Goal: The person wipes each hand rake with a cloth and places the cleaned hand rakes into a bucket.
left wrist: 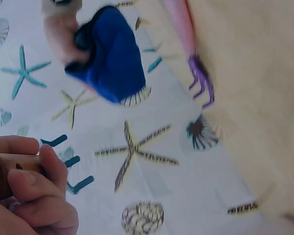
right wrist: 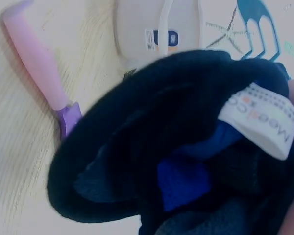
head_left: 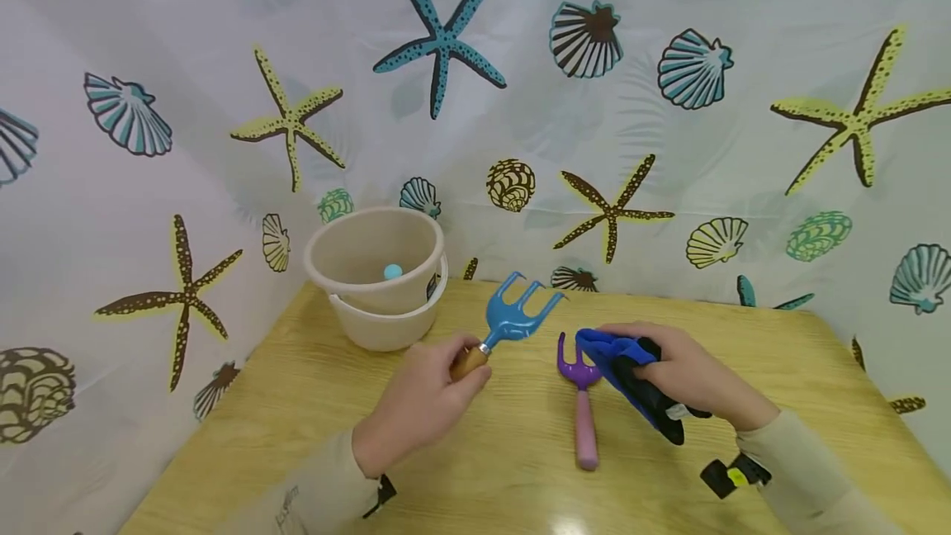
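My left hand (head_left: pixel 427 395) grips the wooden handle of a blue three-pronged hand fork (head_left: pixel 513 320), held above the table with the prongs up. In my right hand (head_left: pixel 687 374) is a blue and black fabric glove (head_left: pixel 631 374), pinched between thumb and fingers. Its black-edged opening and white label (right wrist: pixel 262 117) show in the right wrist view. A second hand fork (head_left: pixel 583 403), purple with a pink handle, lies on the table between the hands, its prongs pointing away and partly covered by the glove in the head view.
A beige bucket (head_left: pixel 349 275) stands at the back left of the wooden table (head_left: pixel 505 444), with a light blue round thing (head_left: pixel 393 271) inside. A cloth (head_left: pixel 475 147) printed with starfish and shells hangs behind and at both sides.
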`<state>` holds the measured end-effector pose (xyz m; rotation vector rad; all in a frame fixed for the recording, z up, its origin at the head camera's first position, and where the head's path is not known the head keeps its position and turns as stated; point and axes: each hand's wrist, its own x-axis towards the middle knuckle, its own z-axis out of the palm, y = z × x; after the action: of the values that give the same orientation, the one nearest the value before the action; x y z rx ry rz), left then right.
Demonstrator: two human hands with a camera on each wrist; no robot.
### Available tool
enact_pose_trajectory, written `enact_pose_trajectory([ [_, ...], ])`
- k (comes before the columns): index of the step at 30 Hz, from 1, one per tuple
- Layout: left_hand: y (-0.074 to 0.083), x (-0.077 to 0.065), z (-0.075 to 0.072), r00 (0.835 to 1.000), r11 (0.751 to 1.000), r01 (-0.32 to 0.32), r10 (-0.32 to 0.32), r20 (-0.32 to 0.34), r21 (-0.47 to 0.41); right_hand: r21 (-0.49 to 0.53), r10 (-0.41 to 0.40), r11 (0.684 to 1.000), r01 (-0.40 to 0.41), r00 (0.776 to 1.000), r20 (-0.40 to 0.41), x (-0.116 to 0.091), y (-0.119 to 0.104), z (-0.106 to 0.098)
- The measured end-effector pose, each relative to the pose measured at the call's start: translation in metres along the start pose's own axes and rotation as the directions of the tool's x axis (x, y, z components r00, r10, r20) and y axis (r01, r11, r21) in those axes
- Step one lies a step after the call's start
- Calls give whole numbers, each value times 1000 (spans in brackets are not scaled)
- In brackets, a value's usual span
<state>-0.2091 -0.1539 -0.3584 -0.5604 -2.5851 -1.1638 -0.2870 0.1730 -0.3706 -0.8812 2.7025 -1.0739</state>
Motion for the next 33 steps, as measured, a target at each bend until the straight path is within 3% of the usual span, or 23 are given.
enact_pose_trajectory([
  [4,-6,16,-38,995,1000,12,-14,-103,-19,-67,-77,995,73,996,-54,-19,-14,-2],
  [7,-9,29,-67,989,998,62,-61,-137,1,-115,-112,988,102,990,-83,-36,-25,-3],
  [10,-15,43,-94,977,981,191,-188,-102,18,-158,-142,980,125,984,-107,-48,-34,-4],
  [13,-25,56,-117,952,950,306,-305,-21,59,-186,-172,971,149,978,-116,-53,-41,-4],
  [17,-40,77,-138,913,909,389,-402,70,150,-213,-204,961,175,971,-122,-54,-47,-2],
  [22,-59,103,-147,860,867,412,-472,195,281,-231,-238,950,208,965,-111,-51,-52,2],
  [27,-82,130,-138,808,841,344,-491,325,417,-238,-251,947,218,960,-120,-47,-54,5],
  [29,-90,141,-135,783,826,326,-509,359,460,-239,-246,947,214,962,-117,-47,-54,6],
  [33,-105,158,-130,715,803,368,-566,409,468,-234,-230,951,201,968,-104,-47,-56,7],
])
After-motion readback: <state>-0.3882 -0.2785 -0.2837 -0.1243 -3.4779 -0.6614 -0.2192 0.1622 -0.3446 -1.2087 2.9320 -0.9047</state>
